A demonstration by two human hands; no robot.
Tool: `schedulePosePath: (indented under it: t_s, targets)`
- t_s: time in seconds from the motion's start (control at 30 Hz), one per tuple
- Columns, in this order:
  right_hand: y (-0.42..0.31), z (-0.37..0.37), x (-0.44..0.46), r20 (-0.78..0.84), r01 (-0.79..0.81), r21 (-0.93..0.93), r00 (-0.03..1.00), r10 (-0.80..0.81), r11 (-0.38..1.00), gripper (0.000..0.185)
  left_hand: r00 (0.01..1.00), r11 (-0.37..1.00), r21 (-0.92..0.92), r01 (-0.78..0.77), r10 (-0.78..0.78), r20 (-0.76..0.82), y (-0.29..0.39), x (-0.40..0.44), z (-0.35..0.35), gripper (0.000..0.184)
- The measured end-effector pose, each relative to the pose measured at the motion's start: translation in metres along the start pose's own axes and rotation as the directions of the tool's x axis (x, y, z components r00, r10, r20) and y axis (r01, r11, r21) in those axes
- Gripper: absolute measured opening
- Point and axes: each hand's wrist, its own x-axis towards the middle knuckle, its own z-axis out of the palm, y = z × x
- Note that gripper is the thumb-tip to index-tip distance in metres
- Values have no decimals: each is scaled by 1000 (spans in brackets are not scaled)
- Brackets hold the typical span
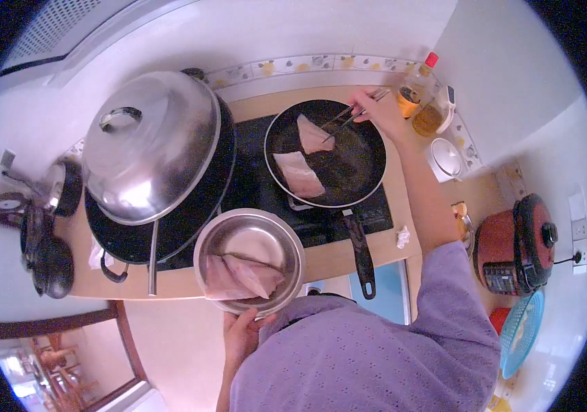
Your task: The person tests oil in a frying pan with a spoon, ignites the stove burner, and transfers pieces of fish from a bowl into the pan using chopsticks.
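Observation:
My left hand (pixel 242 333) grips the near rim of a steel bowl (pixel 295 250), tilted over the counter's front edge. Pale raw fish fillets (pixel 242 276) lie in the bowl. Over the far right of a black frying pan (pixel 348 168), my right hand (pixel 376 110) is closed around a pair of chopsticks (pixel 349 121). Their tips touch or nearly touch the right end of one fish fillet (pixel 314 135) in the pan. A second fillet (pixel 299 175) lies nearer to me in the same pan, whose black handle (pixel 358 257) points toward me.
A large wok with a domed steel lid (pixel 159 137) fills the left of the hob (pixel 249 158). At right stand an oil bottle (pixel 429 117), white bowls (pixel 446 158) and a red electric cooker (pixel 506 240). A crumpled tissue (pixel 403 237) lies right of the hob.

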Motion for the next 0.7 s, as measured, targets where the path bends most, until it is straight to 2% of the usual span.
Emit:
schedulePosePath:
  t_s: [0.07,0.13,0.2,0.33,0.43,0.5,0.53,0.6,0.7]
  targets:
    - [0,-3,7,-135,-1,-5,991,0,1000,30,1000,1000,-13,-4,4,10,-1,-1,-2,53]
    - [3,4,12,-172,1,52,985,8,999,32,1000,1000,-8,-9,9,17,-2,-1,-3,51]
    - [8,15,15,-313,3,204,948,62,979,32,1000,1000,-2,-4,4,30,0,-2,-2,50]
    - [9,45,12,-327,-31,155,942,81,987,32,999,1000,-3,21,-20,35,0,-1,-3,49]
    - [9,52,13,-257,-28,66,965,44,997,33,999,1000,-1,21,-21,38,1,-2,-2,50]
    - [2,55,12,-41,2,61,999,1,998,33,999,1000,1,24,-24,41,2,-2,0,50]
    - [-2,57,10,-42,2,60,999,1,998,33,999,1000,3,24,-24,44,3,-2,0,50]
    - [-12,60,3,60,76,-21,995,-75,997,32,999,1000,0,23,-23,47,3,-2,-1,50]
    - [-29,51,-10,88,106,-97,991,-97,990,32,999,1000,-1,22,-22,42,3,-2,-4,50]
